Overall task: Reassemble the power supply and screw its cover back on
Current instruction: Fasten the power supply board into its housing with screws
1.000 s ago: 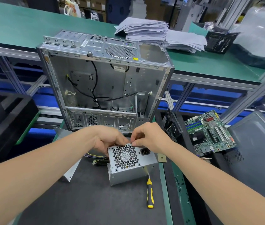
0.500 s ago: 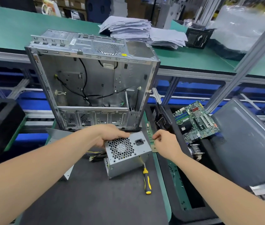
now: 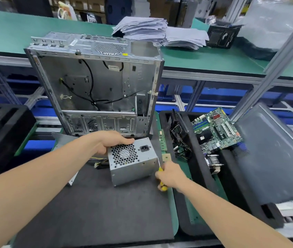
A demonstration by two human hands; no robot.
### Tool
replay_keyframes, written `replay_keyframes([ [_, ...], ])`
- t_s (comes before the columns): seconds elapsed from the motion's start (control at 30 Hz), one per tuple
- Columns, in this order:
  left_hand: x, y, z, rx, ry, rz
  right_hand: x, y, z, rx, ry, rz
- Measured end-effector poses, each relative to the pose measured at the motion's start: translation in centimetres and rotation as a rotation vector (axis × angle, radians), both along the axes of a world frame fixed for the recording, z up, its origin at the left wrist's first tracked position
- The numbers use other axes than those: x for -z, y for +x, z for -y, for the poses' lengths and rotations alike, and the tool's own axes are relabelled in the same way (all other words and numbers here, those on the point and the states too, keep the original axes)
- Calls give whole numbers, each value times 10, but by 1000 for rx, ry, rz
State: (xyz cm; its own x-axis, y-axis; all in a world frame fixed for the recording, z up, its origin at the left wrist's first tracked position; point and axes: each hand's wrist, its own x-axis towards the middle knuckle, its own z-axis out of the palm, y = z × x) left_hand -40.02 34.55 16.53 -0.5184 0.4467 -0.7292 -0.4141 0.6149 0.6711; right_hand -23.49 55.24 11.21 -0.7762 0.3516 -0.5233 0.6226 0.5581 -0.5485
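R hand (image 3: 172,176) now dropped to screwdriver (image 3: 163,187), curled round its handle, L hand (image 3: 112,142) still gripping PSU (image 3: 133,162) top edge

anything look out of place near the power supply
A green memory stick and a small chip lie loose on the bench edge beside the power supply, outside the black tray. Nothing looks damaged.
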Motion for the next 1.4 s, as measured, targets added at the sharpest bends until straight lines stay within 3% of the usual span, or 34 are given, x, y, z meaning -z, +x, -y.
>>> replay_keyframes([
  [0.27, -7, 4, 1, -65, -13, 33, -95, -16, -36, 24, 112, -622],
  [0.4, -7, 5, 2, -100, 18, 58, -125, -25, -13, 83, -53, -773],
  [0.57, -6, 6, 5, -138, 48, 69, -129, -39, 19, 122, -307, -843],
  [0.83, -5, 4, 3, -142, 71, 106, -128, -59, 37, -164, 86, -925],
  [1.4, 2, 0, 5, -181, 115, 187, -120, -75, 37, -362, 80, -866],
])
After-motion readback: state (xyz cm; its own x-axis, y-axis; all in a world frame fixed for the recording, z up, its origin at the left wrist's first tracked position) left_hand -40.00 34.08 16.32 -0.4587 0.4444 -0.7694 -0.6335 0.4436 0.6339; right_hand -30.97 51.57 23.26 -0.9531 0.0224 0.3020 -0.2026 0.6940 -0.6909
